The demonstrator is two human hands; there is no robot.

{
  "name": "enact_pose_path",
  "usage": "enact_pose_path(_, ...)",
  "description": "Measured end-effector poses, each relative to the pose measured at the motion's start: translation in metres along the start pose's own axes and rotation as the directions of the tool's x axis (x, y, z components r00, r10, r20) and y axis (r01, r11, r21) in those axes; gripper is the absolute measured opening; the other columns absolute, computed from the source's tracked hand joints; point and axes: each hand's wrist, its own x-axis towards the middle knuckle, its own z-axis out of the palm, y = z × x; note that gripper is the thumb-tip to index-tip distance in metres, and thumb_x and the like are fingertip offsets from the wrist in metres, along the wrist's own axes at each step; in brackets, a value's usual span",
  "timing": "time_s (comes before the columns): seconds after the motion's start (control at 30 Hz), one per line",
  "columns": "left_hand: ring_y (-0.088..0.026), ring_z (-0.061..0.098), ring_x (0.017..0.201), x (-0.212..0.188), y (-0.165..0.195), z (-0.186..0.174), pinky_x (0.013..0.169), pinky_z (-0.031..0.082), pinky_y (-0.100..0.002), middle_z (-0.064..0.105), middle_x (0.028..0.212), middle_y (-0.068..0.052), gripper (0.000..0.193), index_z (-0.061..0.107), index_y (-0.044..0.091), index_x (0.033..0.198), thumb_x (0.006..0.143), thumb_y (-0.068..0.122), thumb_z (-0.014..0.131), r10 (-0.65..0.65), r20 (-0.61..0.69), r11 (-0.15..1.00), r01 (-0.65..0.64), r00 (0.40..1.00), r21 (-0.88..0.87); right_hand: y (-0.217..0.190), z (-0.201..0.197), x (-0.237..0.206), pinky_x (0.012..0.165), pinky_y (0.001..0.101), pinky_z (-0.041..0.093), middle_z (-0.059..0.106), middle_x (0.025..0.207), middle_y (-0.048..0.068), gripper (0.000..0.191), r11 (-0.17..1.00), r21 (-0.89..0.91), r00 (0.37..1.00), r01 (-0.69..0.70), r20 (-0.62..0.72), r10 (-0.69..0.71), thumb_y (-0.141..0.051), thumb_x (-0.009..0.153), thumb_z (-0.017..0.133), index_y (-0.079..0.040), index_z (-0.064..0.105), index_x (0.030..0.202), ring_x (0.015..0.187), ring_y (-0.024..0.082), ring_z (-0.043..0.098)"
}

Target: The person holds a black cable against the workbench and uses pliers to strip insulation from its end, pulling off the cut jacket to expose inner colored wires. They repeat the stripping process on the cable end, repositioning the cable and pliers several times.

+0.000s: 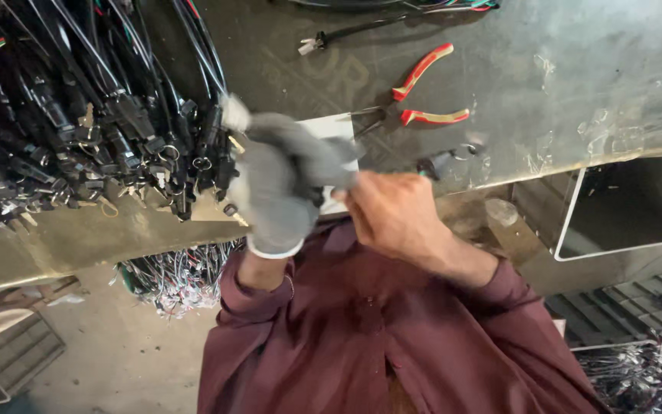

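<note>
Left hand (273, 192) in a grey knit glove (266, 207), fingers curled and blurred, closed about something small and dark that cannot be made out. Right hand (392, 211) bare, fisted, touching the gloved fingers at the knuckles, pinching what looks like the same small item; whether one piece or two, cannot tell. Just behind both hands, a white card or sheet (339, 130) flat on the worn metal bench (561, 69). To the left of the gloved hand, close beside it, a dense heap of black cable harnesses (78, 115) with plugs and small metal rings. Beyond the bare hand, well apart, red-handled pliers (423, 92) lying open on the bench; nearer, just past the knuckles, a dark connector with a ring (446, 159). Below the hands, maroon shirt sleeves (362, 337). Under the bench edge, left of the sleeves, a tangle of thin wires (181, 280).
</note>
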Motion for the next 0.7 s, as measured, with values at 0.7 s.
enact_pose_path(0.7,-0.029,0.067,0.096,-0.026,-0.018,-0.004,0.092,0.052,-0.04,0.07,0.102,-0.011,0.02,0.061,0.008,0.112,0.103,0.026,0.065,-0.138,0.741,0.739,-0.43,0.658,0.519,0.028,-0.057,0.009,0.096,0.0426,0.055,0.056,0.097,0.006,0.03,-0.097,0.945,0.92,0.313,-0.327,-0.218,-0.005,0.106,0.055,-0.007,0.053,0.135,0.09,0.019,0.062)
